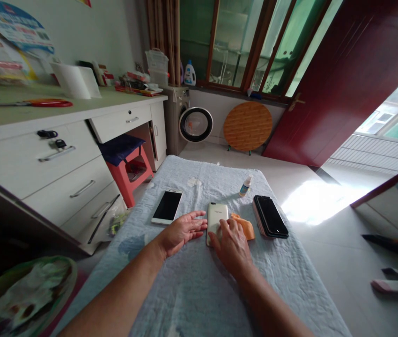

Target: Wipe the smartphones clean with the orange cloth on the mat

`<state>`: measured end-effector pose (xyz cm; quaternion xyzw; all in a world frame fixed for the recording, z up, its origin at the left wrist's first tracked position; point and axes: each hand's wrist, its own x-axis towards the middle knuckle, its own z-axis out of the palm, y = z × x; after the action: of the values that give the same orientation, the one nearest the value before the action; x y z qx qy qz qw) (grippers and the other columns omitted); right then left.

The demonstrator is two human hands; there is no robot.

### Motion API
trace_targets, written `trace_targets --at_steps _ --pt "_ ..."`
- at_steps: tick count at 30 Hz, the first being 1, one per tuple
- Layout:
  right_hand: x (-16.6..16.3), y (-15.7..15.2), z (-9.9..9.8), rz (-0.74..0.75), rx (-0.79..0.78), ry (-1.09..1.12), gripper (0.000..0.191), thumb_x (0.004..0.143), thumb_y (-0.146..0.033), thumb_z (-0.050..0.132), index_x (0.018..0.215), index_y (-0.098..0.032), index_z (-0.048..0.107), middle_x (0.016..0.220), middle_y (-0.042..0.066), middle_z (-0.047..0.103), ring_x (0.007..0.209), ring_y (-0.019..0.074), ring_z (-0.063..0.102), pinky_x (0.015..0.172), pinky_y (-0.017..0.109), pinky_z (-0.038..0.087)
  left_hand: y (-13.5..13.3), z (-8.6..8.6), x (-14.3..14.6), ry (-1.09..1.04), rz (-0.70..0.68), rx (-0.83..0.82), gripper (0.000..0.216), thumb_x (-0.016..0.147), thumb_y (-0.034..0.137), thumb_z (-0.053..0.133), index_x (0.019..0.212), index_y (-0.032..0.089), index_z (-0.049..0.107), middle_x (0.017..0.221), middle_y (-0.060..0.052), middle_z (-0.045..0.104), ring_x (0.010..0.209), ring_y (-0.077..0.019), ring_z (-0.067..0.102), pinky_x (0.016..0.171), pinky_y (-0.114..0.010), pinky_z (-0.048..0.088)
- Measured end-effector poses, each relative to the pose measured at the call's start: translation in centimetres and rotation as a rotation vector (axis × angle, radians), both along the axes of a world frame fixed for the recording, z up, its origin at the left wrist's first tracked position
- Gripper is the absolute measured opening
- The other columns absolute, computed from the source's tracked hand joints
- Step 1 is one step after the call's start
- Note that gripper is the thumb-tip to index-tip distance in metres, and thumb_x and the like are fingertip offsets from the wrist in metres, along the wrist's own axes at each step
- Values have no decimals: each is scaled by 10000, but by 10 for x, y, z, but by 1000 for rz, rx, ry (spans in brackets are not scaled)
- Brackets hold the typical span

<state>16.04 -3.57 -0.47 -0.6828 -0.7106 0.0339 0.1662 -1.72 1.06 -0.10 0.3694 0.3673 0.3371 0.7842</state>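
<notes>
A pale gold smartphone lies face down on the cloth-covered table, its camera at the top left corner. My left hand is open beside its left edge, fingers stretched towards it. My right hand rests on its lower right part, with fingers bent and apart and the thumb on the phone's lower left. An orange cloth lies just right of the phone, partly behind my right hand. Further left is a white smartphone with its dark screen up. A small spray bottle stands upright beyond the orange cloth.
A black phone lies screen up on a pinkish item at the table's right. A blue-grey quilted cloth covers the table. Left are a white desk, a red stool and a basket. Behind stands a washer with its door open.
</notes>
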Motion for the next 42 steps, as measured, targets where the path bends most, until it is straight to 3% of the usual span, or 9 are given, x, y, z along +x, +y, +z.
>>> trace_targets --at_steps 5,9,13,19,26,32,37,42 --pt "-6 -3 3 -13 4 -14 380 775 -521 622 975 -199 592 1022 109 560 924 264 506 812 354 396 0 -3 5 -125 77 -53 404 794 164 680 1178 140 560 1069 -119 656 960 -166 633 861 -263 450" --pt "-6 -4 5 -9 11 26 336 766 -438 626 997 -194 603 1011 107 584 922 259 517 820 345 394 0 -3 8 -172 128 -69 381 793 129 669 1161 139 570 1024 -97 665 922 -147 637 866 -255 450" --pt "-4 -3 12 -7 10 93 330 761 -291 574 1068 -173 596 981 100 638 915 247 559 811 320 393 -2 0 8 -238 114 -64 374 819 164 655 1180 128 566 1051 -115 667 967 -170 635 876 -272 454" --pt "5 -3 20 27 -13 129 356 752 -181 474 1086 -170 597 809 46 682 722 189 610 661 259 386 -8 3 9 -299 21 -3 397 850 230 636 1230 144 565 1210 -131 622 1086 -209 593 896 -298 449" --pt "27 8 5 -39 198 211 499 784 -174 372 1243 -99 552 912 109 698 849 223 620 789 312 437 -6 -2 8 -218 19 21 440 850 309 646 1254 158 558 1262 -143 589 1174 -245 541 958 -350 422" --pt "36 21 -11 -175 102 464 556 713 -172 367 1219 -105 589 929 82 692 780 190 604 726 280 462 -4 -8 10 -204 109 2 454 829 330 662 1242 169 565 1321 -139 534 1250 -253 475 1059 -387 357" --pt "27 21 -13 -155 117 525 519 679 -165 378 1106 -160 674 842 42 693 795 184 594 743 258 456 -2 -10 11 -205 191 -22 516 807 327 674 1274 167 525 1318 -154 521 1292 -259 437 1114 -404 285" --pt "22 19 -14 -112 118 496 513 686 -128 383 1102 -165 680 977 60 698 926 192 595 842 255 436 -1 -12 9 -220 219 -10 543 786 338 697 1277 184 522 1372 -143 470 1324 -260 395 1131 -395 252"
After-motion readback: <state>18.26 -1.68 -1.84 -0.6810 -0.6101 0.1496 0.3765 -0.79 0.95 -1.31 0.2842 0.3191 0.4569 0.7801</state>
